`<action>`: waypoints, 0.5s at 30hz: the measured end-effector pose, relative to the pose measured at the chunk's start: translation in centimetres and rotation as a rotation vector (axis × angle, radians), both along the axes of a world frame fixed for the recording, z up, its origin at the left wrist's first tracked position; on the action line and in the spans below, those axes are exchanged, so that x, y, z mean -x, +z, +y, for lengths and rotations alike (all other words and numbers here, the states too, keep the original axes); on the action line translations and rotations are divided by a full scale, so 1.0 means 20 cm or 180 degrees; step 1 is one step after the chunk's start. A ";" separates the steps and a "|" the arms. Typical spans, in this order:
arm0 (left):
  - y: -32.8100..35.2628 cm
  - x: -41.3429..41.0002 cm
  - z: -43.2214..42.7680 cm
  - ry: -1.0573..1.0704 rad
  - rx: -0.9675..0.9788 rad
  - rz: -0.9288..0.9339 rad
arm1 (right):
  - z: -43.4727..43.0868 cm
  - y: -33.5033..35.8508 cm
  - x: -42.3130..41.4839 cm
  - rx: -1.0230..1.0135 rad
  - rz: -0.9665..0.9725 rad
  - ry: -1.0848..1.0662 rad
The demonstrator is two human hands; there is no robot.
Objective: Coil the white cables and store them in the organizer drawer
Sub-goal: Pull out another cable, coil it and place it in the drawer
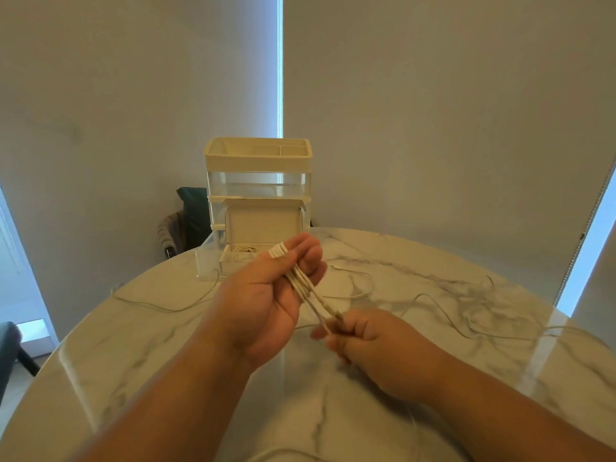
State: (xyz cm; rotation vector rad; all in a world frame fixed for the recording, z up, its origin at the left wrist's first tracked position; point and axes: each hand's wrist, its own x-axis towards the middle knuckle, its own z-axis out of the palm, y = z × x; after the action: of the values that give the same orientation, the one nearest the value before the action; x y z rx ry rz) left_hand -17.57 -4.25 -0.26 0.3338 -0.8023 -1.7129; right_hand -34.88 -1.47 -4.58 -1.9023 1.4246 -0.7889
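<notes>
My left hand (266, 295) holds a white cable (301, 281) folded into several loops, with its fingers curled round the bundle above the table. My right hand (363, 335) pinches the lower end of that bundle just below and to the right. Behind the hands stands the cream organizer (258, 181), and its clear bottom drawer (213, 258) is pulled open toward me with a coiled white cable (245, 251) inside. More loose white cables lie on the table: one (166, 306) at the left and one (443, 305) at the right.
The round marble table (166, 361) fills the lower view. A dark chair (186, 218) with draped fabric stands behind the table at the left. Grey blinds hang behind the organizer.
</notes>
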 end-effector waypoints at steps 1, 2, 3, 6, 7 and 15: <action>0.00 -0.01 -0.02 0.0124 -0.0070 0.0044 | 0.01 0.01 -0.02 0.0051 0.0259 0.0082; -0.01 -0.03 -0.05 0.0242 -0.0149 0.0074 | 0.02 0.01 -0.03 0.0121 0.0386 0.0124; -0.01 -0.04 -0.07 0.0337 -0.0222 0.0078 | 0.03 0.02 -0.05 0.0187 0.0426 0.0138; -0.03 -0.04 -0.10 0.0447 -0.0363 -0.0056 | 0.05 0.05 -0.08 0.0460 0.0599 0.0219; -0.04 -0.03 -0.10 0.0452 -0.0402 -0.0111 | 0.06 0.05 -0.09 0.0509 0.0710 0.0297; -0.11 0.04 -0.11 0.0434 -0.0602 -0.0635 | 0.08 0.07 -0.08 0.0686 0.1279 0.0672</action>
State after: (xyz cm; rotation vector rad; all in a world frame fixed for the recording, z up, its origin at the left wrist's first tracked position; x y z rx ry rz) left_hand -18.38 -6.37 -2.54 0.6826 -0.7438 -1.6471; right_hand -33.29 0.20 -3.12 -2.4360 1.3738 -0.4918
